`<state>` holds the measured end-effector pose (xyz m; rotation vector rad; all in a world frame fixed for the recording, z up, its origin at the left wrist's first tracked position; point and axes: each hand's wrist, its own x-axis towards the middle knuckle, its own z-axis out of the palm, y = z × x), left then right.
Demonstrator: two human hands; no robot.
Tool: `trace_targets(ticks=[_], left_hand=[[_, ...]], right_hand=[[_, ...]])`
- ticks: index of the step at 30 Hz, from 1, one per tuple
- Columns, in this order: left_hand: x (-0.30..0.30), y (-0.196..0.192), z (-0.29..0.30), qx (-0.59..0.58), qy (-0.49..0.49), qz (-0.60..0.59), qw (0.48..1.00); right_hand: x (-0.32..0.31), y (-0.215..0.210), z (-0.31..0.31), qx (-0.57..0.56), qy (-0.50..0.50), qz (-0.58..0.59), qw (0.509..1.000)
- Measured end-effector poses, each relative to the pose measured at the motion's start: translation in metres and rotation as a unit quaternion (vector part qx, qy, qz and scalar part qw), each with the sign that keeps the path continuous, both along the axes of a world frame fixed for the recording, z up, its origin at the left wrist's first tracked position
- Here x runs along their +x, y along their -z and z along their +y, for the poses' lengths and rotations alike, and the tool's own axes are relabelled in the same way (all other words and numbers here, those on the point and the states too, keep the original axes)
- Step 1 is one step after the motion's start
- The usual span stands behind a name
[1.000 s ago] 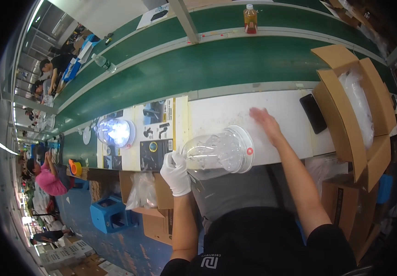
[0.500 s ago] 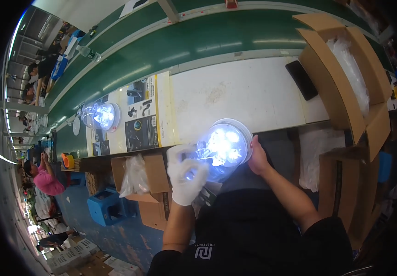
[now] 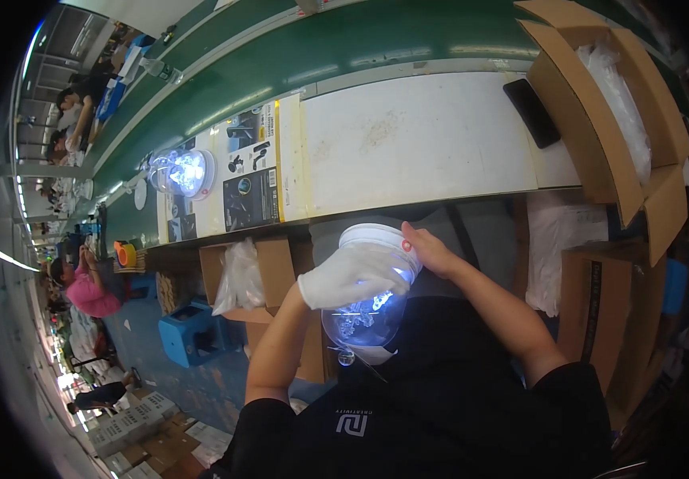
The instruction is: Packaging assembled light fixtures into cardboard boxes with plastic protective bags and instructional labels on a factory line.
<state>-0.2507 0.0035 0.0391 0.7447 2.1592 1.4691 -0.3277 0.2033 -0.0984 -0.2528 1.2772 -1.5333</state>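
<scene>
A lit dome lamp point(image 3: 360, 326) with a clear cover and a white round base is held over my lap, just off the bench edge. Its base tilts up toward the bench, while the dome points down toward my shirt. Across the lamp's side lies my left hand point(image 3: 352, 278), in a white glove, fingers wrapped round it and hiding much of the glow. Bare, my right hand point(image 3: 428, 250) grips the rim of the base from the right. Below the dome hang a small clear ball and a whitish tag-like piece. Another lit dome lamp point(image 3: 182, 171) lies on the bench at the left.
A white bench top point(image 3: 424, 152) with printed cardboard point(image 3: 250, 199) runs ahead, a green belt behind it. At right are a black phone point(image 3: 531, 113) and an open carton point(image 3: 580, 120) with plastic bags. Below left stand another carton point(image 3: 276, 263) and a blue stool point(image 3: 188, 331). Other people sit far left.
The lamp has come down and toward me, its dome swinging to point at my body. My left hand has moved from the dome's end to wrap across its side.
</scene>
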Motion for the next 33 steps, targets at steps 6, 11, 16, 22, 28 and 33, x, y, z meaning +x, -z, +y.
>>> trace_targets(ticks=[6, 11, 16, 22, 28, 33], left_hand=[[0.068, 0.017, 0.001, 0.035, -0.286, -0.032, 0.957], [0.122, 0.036, 0.047, 0.102, -0.513, 0.044, 0.851], [0.129, 0.032, 0.052, 0.055, -0.51, 0.122, 0.85], [0.064, -0.042, 0.032, -0.186, -0.127, 0.173, 0.959], [0.017, -0.029, 0.038, -0.228, 0.106, 0.118, 0.961], [-0.02, 0.003, 0.029, -0.28, 0.222, 0.092, 0.93]], right_hand=[[-0.003, -0.012, 0.0, 0.003, 0.018, -0.006, 1.0], [-0.007, -0.008, 0.004, 0.029, -0.024, 0.049, 0.998], [-0.004, -0.015, 0.001, 0.058, -0.026, 0.081, 0.995], [-0.005, -0.016, -0.007, 0.047, -0.043, 0.077, 0.995], [0.0, -0.013, -0.025, 0.034, -0.068, 0.134, 0.988], [-0.004, -0.008, -0.023, 0.027, -0.029, 0.089, 0.995]])
